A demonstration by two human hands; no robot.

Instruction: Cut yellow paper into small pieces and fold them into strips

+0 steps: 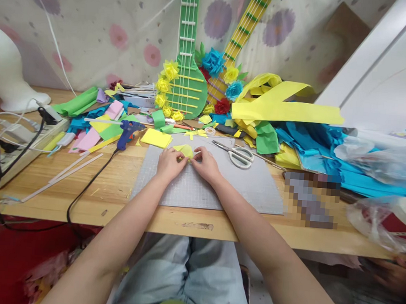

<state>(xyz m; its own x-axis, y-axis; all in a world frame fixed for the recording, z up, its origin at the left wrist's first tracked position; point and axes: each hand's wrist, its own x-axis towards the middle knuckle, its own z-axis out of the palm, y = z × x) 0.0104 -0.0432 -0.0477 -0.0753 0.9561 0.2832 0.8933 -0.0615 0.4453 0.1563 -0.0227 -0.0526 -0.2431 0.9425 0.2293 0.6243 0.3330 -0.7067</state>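
Note:
Both hands meet over the grey cutting mat [256, 189], near its back left part. A small yellow paper piece [185, 150] is pinched between them. My left hand [171, 162] grips its left side with thumb and fingers together. On the right side, my right hand [206, 164] holds the same piece, its fingertips almost touching those of my left hand. A stack of yellow paper squares [156, 138] lies just left of my hands. Scissors with pale handles [241, 158] rest on the mat to the right.
A blue glue gun [127, 134] with a black cord lies left of the mat. Green [189, 87] and yellow [218, 87] paper instruments with flowers stand at the back. Crepe paper [316, 147] is heaped at the right, a power strip [23, 152] at the left.

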